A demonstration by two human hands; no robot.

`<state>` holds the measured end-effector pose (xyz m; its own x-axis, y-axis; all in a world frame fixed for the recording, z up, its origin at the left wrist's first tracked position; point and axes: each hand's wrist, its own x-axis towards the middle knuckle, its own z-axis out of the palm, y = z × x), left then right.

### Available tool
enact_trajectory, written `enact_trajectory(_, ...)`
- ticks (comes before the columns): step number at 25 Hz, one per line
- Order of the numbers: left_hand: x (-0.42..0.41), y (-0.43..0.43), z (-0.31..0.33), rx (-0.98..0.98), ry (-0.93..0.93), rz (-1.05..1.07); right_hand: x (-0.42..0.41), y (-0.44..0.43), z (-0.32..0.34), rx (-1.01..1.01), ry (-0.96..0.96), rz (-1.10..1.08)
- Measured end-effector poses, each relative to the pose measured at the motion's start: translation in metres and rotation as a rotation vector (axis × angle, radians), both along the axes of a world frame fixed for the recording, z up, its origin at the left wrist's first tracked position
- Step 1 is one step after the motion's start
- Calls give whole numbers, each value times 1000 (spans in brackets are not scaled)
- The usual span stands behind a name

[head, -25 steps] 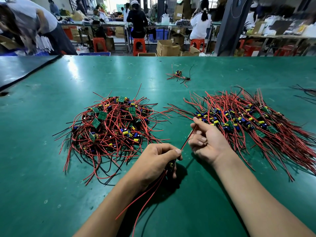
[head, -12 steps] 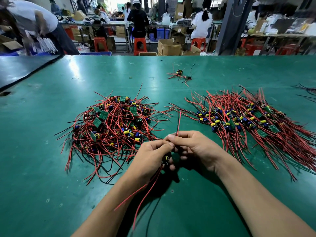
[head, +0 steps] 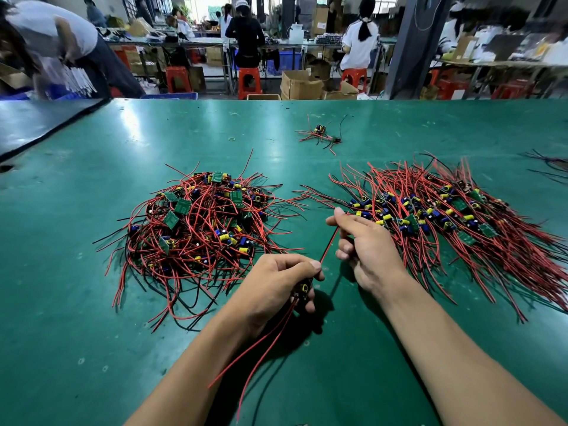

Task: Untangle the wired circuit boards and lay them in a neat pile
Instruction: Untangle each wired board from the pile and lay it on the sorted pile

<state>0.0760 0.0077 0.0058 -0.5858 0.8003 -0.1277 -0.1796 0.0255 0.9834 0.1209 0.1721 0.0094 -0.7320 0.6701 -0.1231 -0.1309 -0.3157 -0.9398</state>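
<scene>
A tangled heap of small green circuit boards with red and black wires (head: 196,229) lies left of centre on the green table (head: 61,302). To the right, a combed-out pile of boards (head: 445,216) has its wires fanned toward the right. My left hand (head: 276,287) grips one small board (head: 302,289), whose red wires trail down toward me. My right hand (head: 365,244) pinches that board's upper red and black wires (head: 330,244) and holds them stretched up to the right, next to the right pile's near edge.
Two stray wired boards (head: 321,135) lie further back near the table's middle. Loose black wires (head: 550,164) sit at the right edge. A darker table (head: 30,124) adjoins at far left. Behind are people at benches, red stools (head: 249,81) and cardboard boxes (head: 301,84).
My right hand was beside my left hand half a second ago; it has since slid up and right along the wires, pulling them straight. My left hand has kept hold of the board.
</scene>
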Motion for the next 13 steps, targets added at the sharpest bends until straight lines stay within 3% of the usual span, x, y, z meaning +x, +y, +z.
enact_trajectory(8,4,0,1,-36,53,-21,0,7,8,-501,23,13)
enact_trajectory(10,5,0,2,-36,52,-9,0,7,8,-458,5,32)
enact_trajectory(13,5,2,5,9,-102,91,1,6,4,-198,-85,34)
